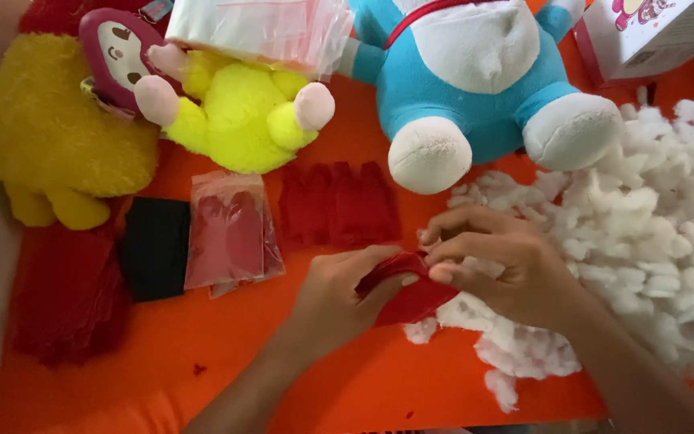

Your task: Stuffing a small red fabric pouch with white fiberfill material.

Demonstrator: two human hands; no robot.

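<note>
Both hands meet over a small red felt piece (413, 299) near the middle of the orange cloth (347, 378). My left hand (340, 296) grips the piece from the left, thumb on top. From the right, my right hand (498, 265) pinches its upper edge with the fingertips. A large heap of white stuffing fibre (652, 233) lies directly right of and under my right hand. Whether stuffing is inside the felt piece cannot be told.
A blue and white plush toy (475, 80) sits at the top centre, a yellow plush (242, 112) and a fuzzy yellow one (58, 137) at top left. Red felt cutouts (339, 205), a bag of red pieces (230, 233), black felt (154, 249) and dark red felt (66, 297) lie left.
</note>
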